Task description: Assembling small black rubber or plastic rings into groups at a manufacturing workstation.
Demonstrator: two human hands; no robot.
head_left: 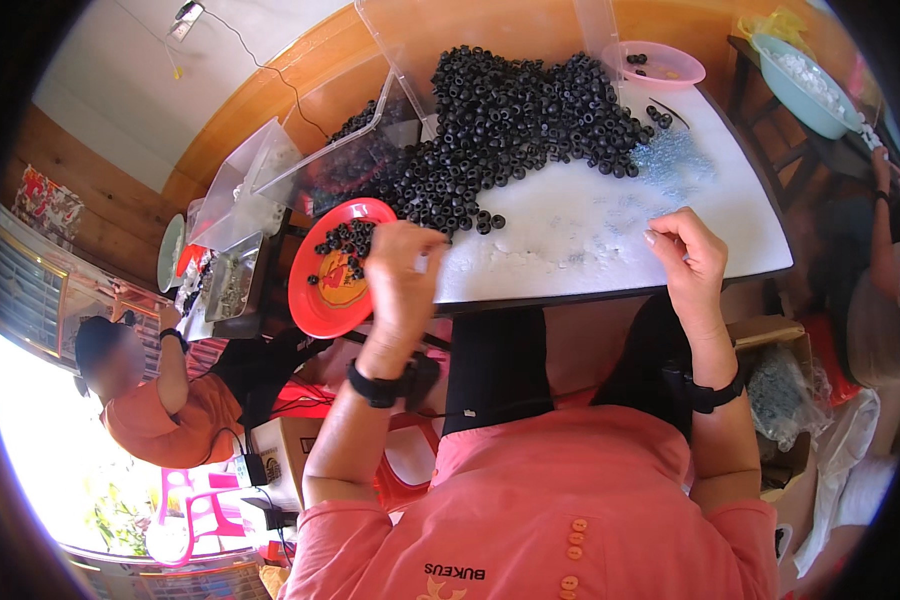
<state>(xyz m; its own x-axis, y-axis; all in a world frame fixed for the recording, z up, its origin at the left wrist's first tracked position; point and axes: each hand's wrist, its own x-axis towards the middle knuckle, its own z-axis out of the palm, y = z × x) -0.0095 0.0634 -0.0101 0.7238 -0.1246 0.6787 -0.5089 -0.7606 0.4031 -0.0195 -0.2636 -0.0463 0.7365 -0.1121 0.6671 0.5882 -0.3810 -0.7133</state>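
Note:
A big heap of small black round parts with holes (pixel 530 110) covers the far half of the white tabletop (pixel 560 245). My left hand (pixel 400 270) is closed above the right rim of a red plate (pixel 315 318), beside the heap's near edge. Several more black parts (pixel 348 243) lie on that plate. Over the table's front edge on the right, my right hand (pixel 692 258) has its thumb and fingertips pinched together. Anything in either pinch is too small to make out. A loose spread of tiny pale-blue pieces (pixel 675 163) lies beyond my right hand.
A pink bowl (pixel 660 66) with a few black parts stands at the back right. Clear plastic bins (pixel 245 185) are at the left. A pale-green basin (pixel 805 90) holds white pieces. One person (pixel 170 400) sits at left; another person's arm (pixel 882 215) shows at right.

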